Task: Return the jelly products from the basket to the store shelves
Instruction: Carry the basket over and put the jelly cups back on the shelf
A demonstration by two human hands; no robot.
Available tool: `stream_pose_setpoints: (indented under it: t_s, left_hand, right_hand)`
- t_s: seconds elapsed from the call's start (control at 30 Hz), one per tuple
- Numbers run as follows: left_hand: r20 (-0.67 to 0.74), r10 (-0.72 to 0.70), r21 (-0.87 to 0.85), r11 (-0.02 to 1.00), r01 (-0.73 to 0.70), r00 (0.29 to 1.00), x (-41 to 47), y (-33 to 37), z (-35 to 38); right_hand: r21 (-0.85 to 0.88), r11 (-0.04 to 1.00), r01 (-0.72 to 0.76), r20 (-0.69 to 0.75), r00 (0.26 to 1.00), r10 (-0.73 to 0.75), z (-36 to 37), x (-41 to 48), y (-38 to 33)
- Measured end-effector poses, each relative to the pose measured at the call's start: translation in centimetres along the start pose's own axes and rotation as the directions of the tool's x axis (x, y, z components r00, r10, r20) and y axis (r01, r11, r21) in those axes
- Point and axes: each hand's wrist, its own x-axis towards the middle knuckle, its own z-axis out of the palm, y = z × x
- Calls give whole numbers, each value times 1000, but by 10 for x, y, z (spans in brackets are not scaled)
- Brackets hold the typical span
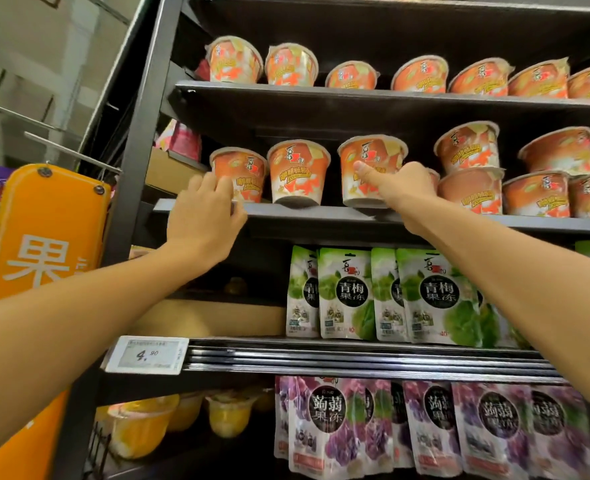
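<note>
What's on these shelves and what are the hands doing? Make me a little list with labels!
left hand: holds the leftmost orange cup
right hand: holds the third orange cup
between them: middle orange cup, untouched
shelf below: green pouches
lowest shelf: purple pouches, yellow cups
price tag: 4.90

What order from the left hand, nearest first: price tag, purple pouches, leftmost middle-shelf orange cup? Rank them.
1. Orange cup, gripped by the left hand, shelf's left end.
2. Price tag, below, on a shelf edge.
3. Purple pouches, lowest shelf, rightward.
</note>
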Motion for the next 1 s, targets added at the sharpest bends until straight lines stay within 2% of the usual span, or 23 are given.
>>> stream_pose_setpoints:
  t_s: [0.1, 0.23, 0.53, 0.6, 0.63, 0.7, 0.77, 0.8, 0.87, 0.9, 1.0]
  left_hand:
    - [-20, 70, -56, 996, -71, 997, -10, -7, 5]
    - [-22, 150, -25, 988, -150, 989, -13, -19, 7]
    - [-77, 150, -56, 986, -155, 986, -8, -20, 1]
    - [-84, 153, -56, 986, -158, 985, -8, -19, 1]
    - [-87, 155, -51, 986, -160, 984, -8, -19, 1]
    - [-91, 157, -43, 986, -161, 983, -8, -18, 2]
    - [-98, 158, -32, 986, -162, 983, -8, -18, 2]
    - [-100, 161, -24, 986, -164, 982, -8, -18, 2]
    - [-105, 165, -21, 986, -168, 981, -9, -19, 3]
    - [-109, 165, -24, 985, -169, 980, -9, -19, 3]
    - [-119, 165, -18, 986, -168, 979, -10, -20, 3]
  right_hand:
    - [-98, 995, 32, 43, 999, -28, 7, 1, 7]
    - [-157, 987, 26, 64, 998, -16, 10, 7, 11]
    - [-240, 971, 22, 136, 991, 11, 17, 18, 13]
    - [-288, 957, 28, 106, 994, 3, 15, 13, 11]
    - [-329, 943, 55, 42, 998, -44, 15, 9, 10]
    - [-414, 881, 230, -95, 951, -293, 16, -7, 9]
    - [-469, 742, 479, -71, 817, -572, 23, -27, 4]
    - [-468, 679, 566, 1, 768, -640, 29, -36, 1]
    - [-452, 617, 644, 140, 734, -664, 44, -47, -3]
    - [-456, 609, 649, 166, 734, -658, 51, -50, -5]
    - [-460, 639, 617, 126, 757, -641, 64, -51, -7]
